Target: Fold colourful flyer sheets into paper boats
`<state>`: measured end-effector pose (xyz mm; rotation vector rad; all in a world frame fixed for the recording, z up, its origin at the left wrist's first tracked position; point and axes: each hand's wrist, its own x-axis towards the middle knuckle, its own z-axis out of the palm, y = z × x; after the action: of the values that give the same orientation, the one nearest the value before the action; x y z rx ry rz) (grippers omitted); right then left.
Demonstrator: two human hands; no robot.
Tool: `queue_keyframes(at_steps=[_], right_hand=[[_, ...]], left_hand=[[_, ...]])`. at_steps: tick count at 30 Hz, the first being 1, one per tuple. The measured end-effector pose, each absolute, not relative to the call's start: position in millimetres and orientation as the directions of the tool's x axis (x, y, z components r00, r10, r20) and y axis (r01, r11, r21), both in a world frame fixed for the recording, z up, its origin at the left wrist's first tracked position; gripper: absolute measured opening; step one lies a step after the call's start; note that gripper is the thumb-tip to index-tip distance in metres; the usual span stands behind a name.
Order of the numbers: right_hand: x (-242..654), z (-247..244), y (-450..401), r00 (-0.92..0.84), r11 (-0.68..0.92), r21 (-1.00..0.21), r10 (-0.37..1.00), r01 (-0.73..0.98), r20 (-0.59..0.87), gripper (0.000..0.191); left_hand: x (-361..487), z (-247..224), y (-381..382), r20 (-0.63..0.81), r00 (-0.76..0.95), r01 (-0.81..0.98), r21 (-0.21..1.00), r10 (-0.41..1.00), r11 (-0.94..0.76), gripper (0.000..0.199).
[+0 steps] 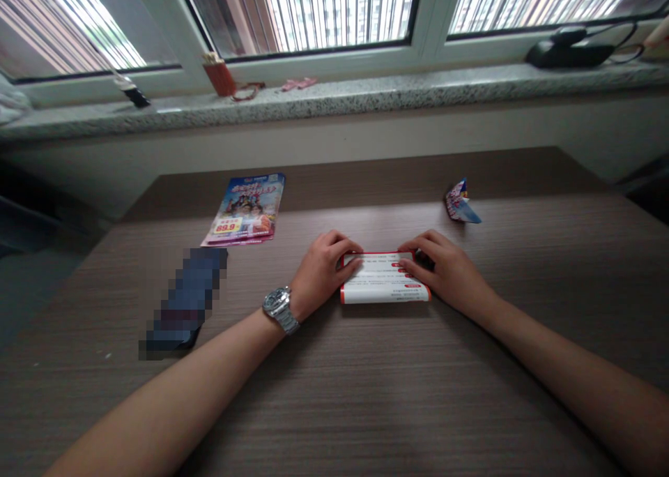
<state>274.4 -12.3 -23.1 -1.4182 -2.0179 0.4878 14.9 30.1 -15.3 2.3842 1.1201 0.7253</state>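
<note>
A printed leaflet (385,282), white with a red border and red labels, lies on the wooden table between my hands. Its near edge curls up in a fold toward me. My left hand (330,262), with a silver watch on the wrist, pinches the leaflet's left side, thumb on top. At the right side, my right hand (433,259) grips it the same way, thumb on the printed face and fingers at the far edge. Beyond my right hand stands a small folded paper piece (460,203) in blue and red print.
A stack of colourful flyers (248,208) lies at the back left. Nearer me is a blurred-out dark phone-shaped object (185,299). On the granite windowsill (366,95) are a red box (219,78), a black plug (136,97) and a black device with a cable (569,50).
</note>
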Motion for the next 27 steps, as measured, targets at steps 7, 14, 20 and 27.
queue_keyframes(at_steps=[7,14,20,27], right_hand=[[275.1,-24.8,-11.8,-0.234,0.354,-0.614,0.934,0.706,0.269,0.015],[274.6,-24.3,-11.4,-0.237,0.356,-0.620,0.934,0.699,0.269,0.015],[274.7,-23.9,-11.5,-0.233,0.356,-0.622,0.934,0.697,0.273,0.014],[274.4,-21.7,-12.0,-0.233,0.349,-0.624,0.937,0.699,0.262,0.013]], left_hand=[[14.5,-13.8,30.4,0.272,0.543,0.577,0.566,0.794,-0.589,0.013],[14.1,-16.4,30.8,0.276,0.547,0.579,0.557,0.790,-0.595,0.014],[14.0,-16.6,30.6,0.299,0.558,0.570,0.540,0.774,-0.619,0.018],[12.7,-19.2,31.8,0.320,0.577,0.563,0.510,0.751,-0.650,0.019]])
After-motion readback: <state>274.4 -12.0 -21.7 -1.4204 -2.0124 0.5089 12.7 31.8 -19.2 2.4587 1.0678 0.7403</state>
